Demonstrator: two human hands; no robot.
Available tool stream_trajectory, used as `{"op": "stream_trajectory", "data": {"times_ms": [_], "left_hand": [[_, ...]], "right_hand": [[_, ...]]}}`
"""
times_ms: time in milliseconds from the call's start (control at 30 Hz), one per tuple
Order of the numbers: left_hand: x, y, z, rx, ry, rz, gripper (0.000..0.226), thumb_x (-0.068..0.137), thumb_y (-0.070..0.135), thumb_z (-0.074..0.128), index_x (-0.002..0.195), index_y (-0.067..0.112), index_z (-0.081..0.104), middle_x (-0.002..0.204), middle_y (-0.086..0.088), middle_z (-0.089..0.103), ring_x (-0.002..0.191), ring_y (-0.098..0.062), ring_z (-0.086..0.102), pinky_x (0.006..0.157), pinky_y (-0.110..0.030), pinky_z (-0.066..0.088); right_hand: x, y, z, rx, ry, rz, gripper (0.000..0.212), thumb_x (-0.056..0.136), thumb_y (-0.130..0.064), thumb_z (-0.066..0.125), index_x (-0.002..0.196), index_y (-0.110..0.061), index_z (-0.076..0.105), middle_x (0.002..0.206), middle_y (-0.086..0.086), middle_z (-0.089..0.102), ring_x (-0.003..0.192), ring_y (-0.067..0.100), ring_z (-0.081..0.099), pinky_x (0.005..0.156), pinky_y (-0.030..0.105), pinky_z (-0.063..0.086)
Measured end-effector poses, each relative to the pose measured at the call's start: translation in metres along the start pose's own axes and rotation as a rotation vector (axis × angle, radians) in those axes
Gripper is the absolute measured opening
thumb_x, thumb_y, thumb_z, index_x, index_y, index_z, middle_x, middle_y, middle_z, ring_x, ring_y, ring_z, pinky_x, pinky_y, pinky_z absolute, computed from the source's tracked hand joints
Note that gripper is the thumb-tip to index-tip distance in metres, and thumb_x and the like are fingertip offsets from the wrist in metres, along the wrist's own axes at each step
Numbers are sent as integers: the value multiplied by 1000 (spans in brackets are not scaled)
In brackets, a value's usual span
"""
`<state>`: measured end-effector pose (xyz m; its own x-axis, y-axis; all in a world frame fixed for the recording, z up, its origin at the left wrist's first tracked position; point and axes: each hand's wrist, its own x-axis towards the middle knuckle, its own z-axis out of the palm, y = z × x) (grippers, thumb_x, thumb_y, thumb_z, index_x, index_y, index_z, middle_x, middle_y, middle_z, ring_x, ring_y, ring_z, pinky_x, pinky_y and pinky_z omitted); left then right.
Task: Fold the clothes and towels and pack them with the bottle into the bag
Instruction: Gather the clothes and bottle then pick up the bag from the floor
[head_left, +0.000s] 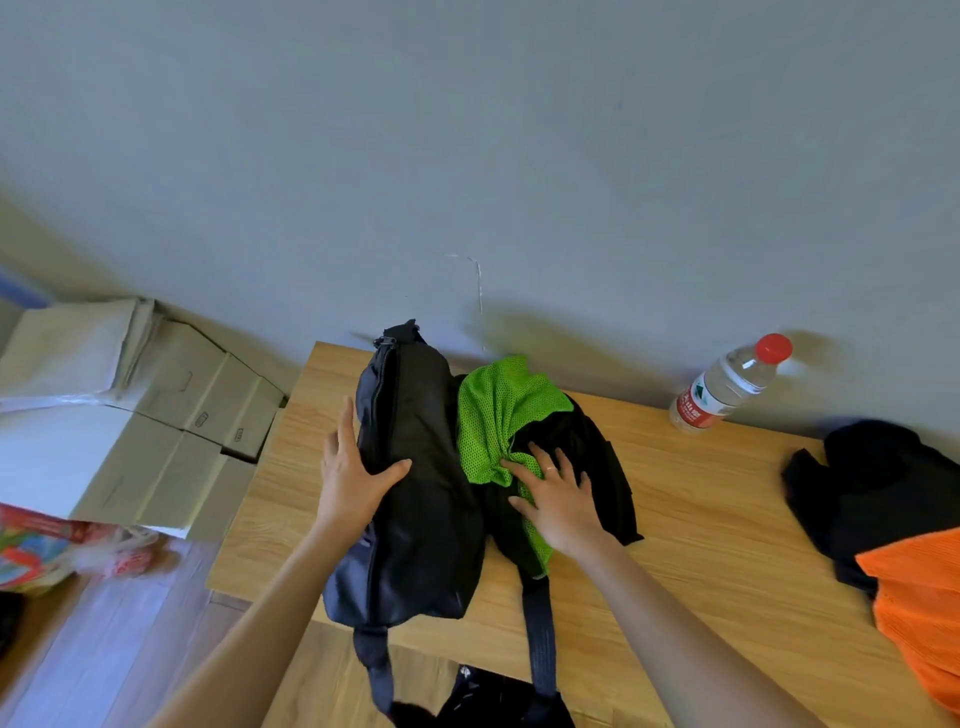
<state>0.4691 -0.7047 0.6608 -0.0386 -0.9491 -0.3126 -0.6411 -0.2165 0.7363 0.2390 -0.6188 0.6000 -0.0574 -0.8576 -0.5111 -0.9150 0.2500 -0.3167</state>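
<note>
A black bag (415, 493) lies lengthwise on the wooden table (701, 519), its zipper running along the top left. My left hand (353, 473) rests flat on the bag's left side, thumb across its top. Beside the bag lies a green mesh garment with black parts (498, 410). My right hand (558, 493) presses on it with straight, spread fingers. A clear water bottle (730, 384) with a red cap stands by the wall at the back right. A black garment (878, 493) and an orange cloth (919, 613) lie at the table's right edge.
Cardboard boxes (171, 415) are stacked on the floor left of the table. A colourful plastic bag (36, 551) lies on the floor further left. The bag's straps (540, 639) hang over the table's front edge. A grey wall (467, 156) stands behind.
</note>
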Motion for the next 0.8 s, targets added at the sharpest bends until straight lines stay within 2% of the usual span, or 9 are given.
{"op": "stream_trajectory", "data": {"times_ms": [100, 200, 300, 367, 433, 500, 600, 733, 800], "left_hand": [[-7, 9, 4, 200, 99, 180, 108, 74, 23, 78, 151, 29, 2, 148, -13, 22, 135, -32, 21, 109, -49, 26], [-13, 17, 11, 368, 172, 444, 99, 73, 19, 79, 150, 24, 17, 149, -17, 24, 138, -36, 20, 109, -55, 28], [-21, 25, 27, 446, 149, 698, 82, 71, 16, 79, 142, 17, 37, 144, -14, 34, 136, -32, 28, 105, -51, 36], [-28, 33, 43, 483, 44, 758, 79, 71, 16, 78, 140, 16, 40, 142, -12, 37, 133, -29, 32, 100, -46, 44], [-30, 43, 64, 509, -118, 696, 87, 76, 17, 74, 147, 21, 25, 148, -12, 27, 137, -29, 25, 97, -44, 48], [-26, 50, 89, 559, -282, 557, 98, 81, 20, 70, 150, 27, 1, 156, -12, 4, 143, -32, 6, 101, -44, 44], [-12, 56, 122, 618, -433, 339, 115, 78, 25, 74, 146, 33, -18, 155, -15, -18, 142, -42, -4, 104, -50, 39], [-1, 50, 148, 572, -577, 143, 123, 70, 21, 82, 147, 35, -14, 153, -19, -5, 139, -45, 6, 109, -53, 25], [-5, 47, 157, 580, -569, 187, 116, 70, 18, 81, 149, 37, -3, 152, -16, 2, 138, -43, 9, 109, -50, 25]], "right_hand": [[-6, -2, -3, 47, 112, -33, 61, 94, -41, 49, 146, -44, 16, 158, -5, -4, 145, 28, -8, 114, 57, 5], [-8, -8, -11, 124, 228, -77, 67, 92, -40, 53, 147, -41, 15, 158, -5, 1, 145, 23, -6, 117, 52, 4], [-6, -15, -17, 146, 291, -73, 73, 89, -42, 58, 147, -42, 13, 158, -5, 4, 145, 23, -5, 117, 52, 4], [-4, -15, -19, 144, 325, -7, 81, 85, -44, 62, 147, -43, 10, 158, -3, 2, 145, 27, -7, 115, 56, 4], [-3, -10, -19, 187, 302, 102, 93, 80, -45, 68, 147, -44, 4, 158, 0, -7, 144, 31, -13, 112, 61, 2], [-1, -1, -14, 264, 250, 226, 104, 76, -45, 73, 146, -46, -4, 157, 1, -16, 143, 34, -16, 110, 64, 3], [-1, 15, -5, 419, 155, 364, 115, 71, -44, 77, 145, -45, -10, 157, 7, -15, 144, 35, -9, 111, 63, 12], [-5, 32, 6, 354, 123, 300, 106, 74, -36, 75, 148, -42, -2, 157, 7, 5, 142, 32, 10, 108, 53, 26], [-7, 39, 13, 558, 188, 244, 100, 74, -19, 76, 149, -36, 11, 151, 8, 19, 137, 30, 22, 106, 43, 33]]}}
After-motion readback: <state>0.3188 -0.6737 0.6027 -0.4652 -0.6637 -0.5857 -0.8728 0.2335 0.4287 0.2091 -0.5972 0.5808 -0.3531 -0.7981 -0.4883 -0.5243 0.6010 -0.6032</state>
